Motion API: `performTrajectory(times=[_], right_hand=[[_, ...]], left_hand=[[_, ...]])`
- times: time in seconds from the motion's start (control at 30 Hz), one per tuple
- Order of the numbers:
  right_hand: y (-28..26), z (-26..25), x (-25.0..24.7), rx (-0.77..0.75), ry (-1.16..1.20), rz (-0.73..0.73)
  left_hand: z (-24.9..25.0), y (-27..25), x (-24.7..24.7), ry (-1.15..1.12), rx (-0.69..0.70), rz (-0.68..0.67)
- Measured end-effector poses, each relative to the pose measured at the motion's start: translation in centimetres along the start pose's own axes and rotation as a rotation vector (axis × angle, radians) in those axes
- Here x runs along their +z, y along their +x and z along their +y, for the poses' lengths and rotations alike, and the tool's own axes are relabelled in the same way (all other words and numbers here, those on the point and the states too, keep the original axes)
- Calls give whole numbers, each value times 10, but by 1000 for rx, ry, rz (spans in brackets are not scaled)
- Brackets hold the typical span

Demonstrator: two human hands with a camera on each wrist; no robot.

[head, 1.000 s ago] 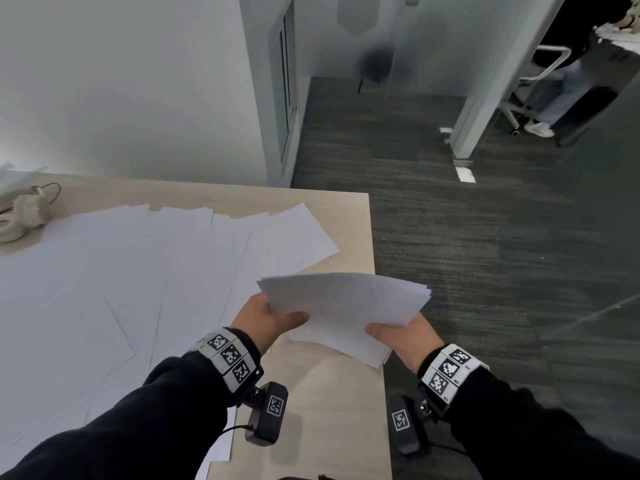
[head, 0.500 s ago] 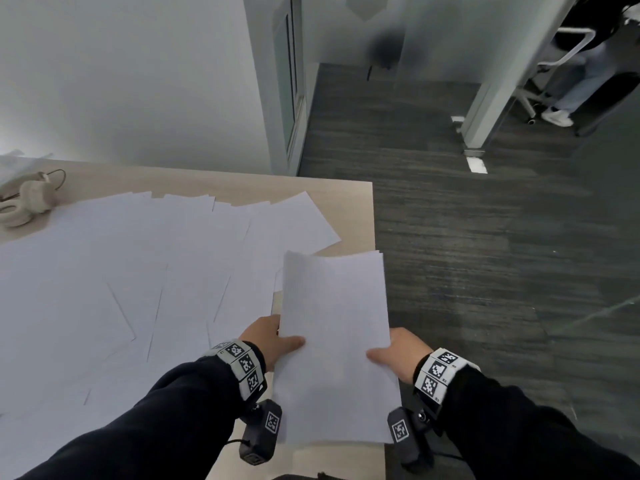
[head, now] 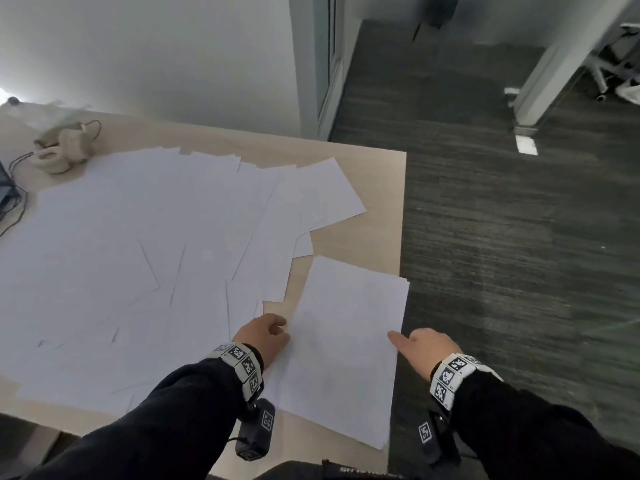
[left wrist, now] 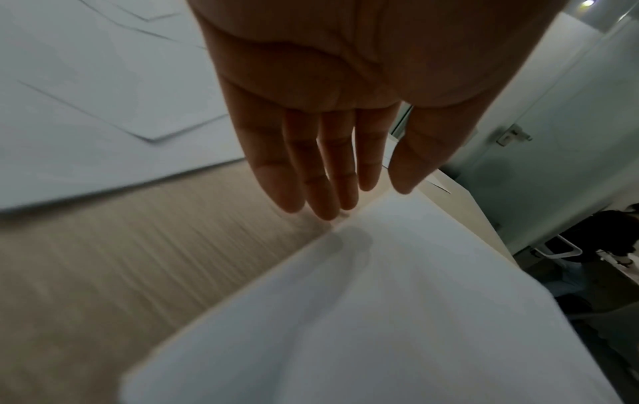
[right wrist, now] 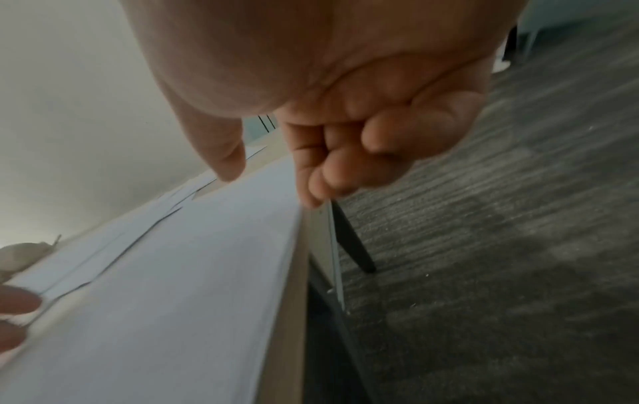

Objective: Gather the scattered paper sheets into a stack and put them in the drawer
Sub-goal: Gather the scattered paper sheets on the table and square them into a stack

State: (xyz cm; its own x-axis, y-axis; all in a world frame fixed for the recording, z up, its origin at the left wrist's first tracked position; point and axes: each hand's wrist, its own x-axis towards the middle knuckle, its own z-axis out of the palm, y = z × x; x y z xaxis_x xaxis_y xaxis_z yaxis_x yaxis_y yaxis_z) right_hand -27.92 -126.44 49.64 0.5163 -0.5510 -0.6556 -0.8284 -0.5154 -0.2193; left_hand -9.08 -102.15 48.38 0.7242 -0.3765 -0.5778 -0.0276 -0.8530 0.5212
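Note:
A squared stack of white sheets (head: pixel 346 348) lies flat on the wooden table (head: pixel 377 174), its right side reaching slightly past the table's right edge. My left hand (head: pixel 268 336) is at the stack's left side; its straight fingers (left wrist: pixel 325 196) touch that edge and hold nothing. My right hand (head: pixel 419 346) is beside the stack's right edge, off the table. Its thumb (right wrist: pixel 224 164) hovers over the top sheet and its fingers (right wrist: pixel 332 175) hang loosely curled at the paper's edge. Several loose sheets (head: pixel 138 254) cover the table to the left. No drawer is in view.
Beige headphones (head: pixel 62 150) with a cable lie at the table's far left. Grey carpet (head: pixel 502 271) lies right of the table. A black table leg (right wrist: pixel 356 246) shows under the right edge. A white wall and a glass door stand behind.
The stack, held up in both hands a second ago, was turned lengthwise and laid on the table. Both hands have let go and now sit at its side edges.

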Motion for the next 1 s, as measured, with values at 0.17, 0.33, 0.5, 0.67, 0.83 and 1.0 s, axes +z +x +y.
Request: performTrajectory(times=[0.17,0.33,0.5,0.67,0.83,1.0], right_hand=[[4,-16,-12,-38,65,107],[4,-79,-2,-200,148,99],[5,-144,11,-252,227,54],[30,-195,5,-163,385,131],[47,-240,5,-49,573,174],[65,-271,18,88,691,177]], left_hand=[[-25,-4,-35,26,14,43],[-50,9,-68,-27,23,76],[-66,35,-106,-41,103,40],[-71,85,-159,37,238,-8],[-72,145,-199,106,345,-1],[-65,191,-212,366,327,-28]])
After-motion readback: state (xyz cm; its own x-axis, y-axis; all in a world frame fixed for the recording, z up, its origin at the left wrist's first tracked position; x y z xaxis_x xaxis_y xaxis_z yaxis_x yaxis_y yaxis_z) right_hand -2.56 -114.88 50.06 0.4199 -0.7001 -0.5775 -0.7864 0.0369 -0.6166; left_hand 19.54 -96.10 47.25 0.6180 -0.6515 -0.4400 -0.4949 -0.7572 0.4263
